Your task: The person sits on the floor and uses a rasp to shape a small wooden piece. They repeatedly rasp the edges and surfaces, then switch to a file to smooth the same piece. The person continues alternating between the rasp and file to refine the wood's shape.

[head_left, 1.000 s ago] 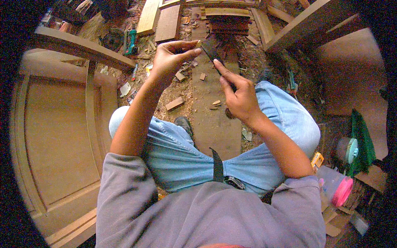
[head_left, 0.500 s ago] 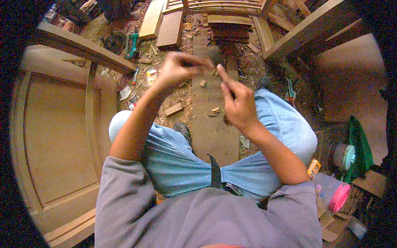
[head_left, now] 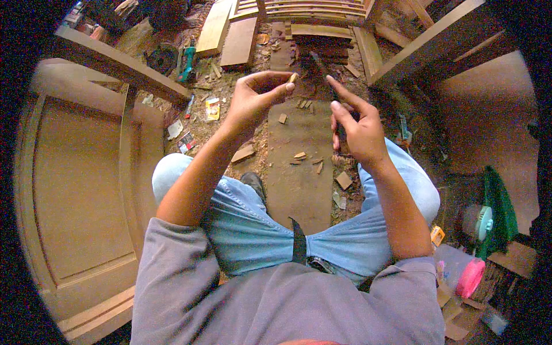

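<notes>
My left hand (head_left: 253,100) pinches a small pale wood piece (head_left: 294,77) between thumb and fingertips, above the board. My right hand (head_left: 361,129) is closed round a knife (head_left: 319,63), its dark narrow blade pointing away and slightly left; the handle is mostly hidden by the fingers. The index finger stretches along the blade. The blade and the wood piece are apart. Below them, between my knees, lies a long brown board (head_left: 299,192) with several small wood pegs (head_left: 305,104), a little block (head_left: 282,118) and shavings on it.
A panelled wooden door (head_left: 80,190) stands at the left. Two thick planks (head_left: 239,41) and a green power tool (head_left: 186,63) lie at the far left. Stacked timber (head_left: 321,43) stands ahead. A pink-rimmed container (head_left: 470,278) is at the right. Wood scraps litter the ground.
My hands have moved apart: the right has shifted right with the knife, drawing the blade away from the wood piece. My left hand still holds the piece and has moved only slightly.
</notes>
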The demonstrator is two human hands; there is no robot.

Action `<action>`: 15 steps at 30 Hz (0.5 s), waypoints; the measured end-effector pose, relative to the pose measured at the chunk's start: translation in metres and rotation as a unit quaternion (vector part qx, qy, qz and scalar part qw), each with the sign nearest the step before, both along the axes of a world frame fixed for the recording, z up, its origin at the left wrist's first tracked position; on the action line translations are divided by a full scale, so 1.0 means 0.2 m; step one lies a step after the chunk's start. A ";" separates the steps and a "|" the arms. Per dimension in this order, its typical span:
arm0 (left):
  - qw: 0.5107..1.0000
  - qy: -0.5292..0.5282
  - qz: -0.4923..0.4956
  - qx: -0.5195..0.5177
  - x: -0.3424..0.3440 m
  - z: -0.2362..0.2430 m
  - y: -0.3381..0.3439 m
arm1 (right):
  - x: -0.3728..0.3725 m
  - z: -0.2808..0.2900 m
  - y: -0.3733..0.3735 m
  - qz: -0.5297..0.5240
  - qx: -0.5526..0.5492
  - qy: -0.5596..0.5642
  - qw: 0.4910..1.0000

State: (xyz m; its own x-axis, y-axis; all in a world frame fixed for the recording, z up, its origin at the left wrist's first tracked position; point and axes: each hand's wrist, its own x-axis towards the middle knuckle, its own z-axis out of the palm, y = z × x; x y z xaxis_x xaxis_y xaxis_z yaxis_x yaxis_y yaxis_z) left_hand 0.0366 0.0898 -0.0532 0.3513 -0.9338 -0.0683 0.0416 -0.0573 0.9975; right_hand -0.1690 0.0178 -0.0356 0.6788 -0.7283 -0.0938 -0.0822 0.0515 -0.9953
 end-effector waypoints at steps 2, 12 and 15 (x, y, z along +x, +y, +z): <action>1.000 -0.002 0.021 -0.012 0.00 0.01 0.00 | 0.00 0.00 0.02 0.012 -0.016 0.041 0.999; 0.995 0.079 0.058 -0.014 0.04 0.04 0.01 | 0.05 0.05 0.05 0.027 -0.093 0.033 0.995; 0.995 0.074 0.060 -0.030 0.05 0.07 0.02 | 0.04 0.11 0.04 0.060 -0.117 0.029 0.991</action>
